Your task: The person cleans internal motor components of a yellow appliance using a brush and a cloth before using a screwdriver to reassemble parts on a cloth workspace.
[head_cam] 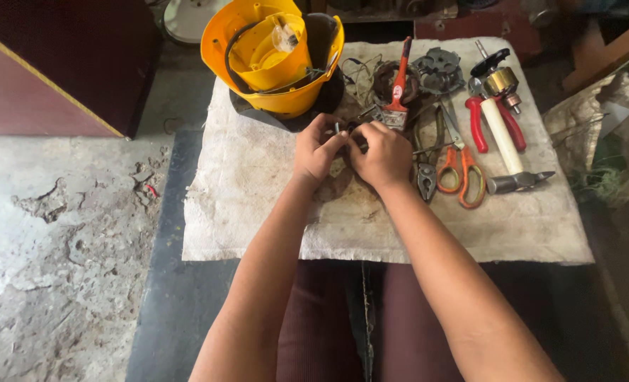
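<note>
left hand (316, 147): your fingers are curled shut around a small dark part (347, 134), pinching it from the left; a short metal pin (336, 128) stands up between your fingertips.
right hand (383, 153): closed on the same small dark part from the right, knuckles up, its fingertips touching those of your left hand.
small dark part: it sits between both hands, just above the cloth near the middle of the work surface; your fingers hide most of it, so you cannot tell its shape.
cloth (258, 191): a stained whitish sheet spread over the low table, under your hands and all the tools.
yellow housing (272, 53): a round yellow plastic shell at the far edge of the cloth, open side up, with a black cable looped inside.
paintbrush (399, 92): red handle, lying just beyond your right hand over a coil of wire.
scissors (459, 166): orange handles, just to the right of your right hand.
hammer (509, 152): pale handle, metal head toward you, right of the scissors.
red pliers (491, 120): beside the hammer handle, partly under it.
</note>
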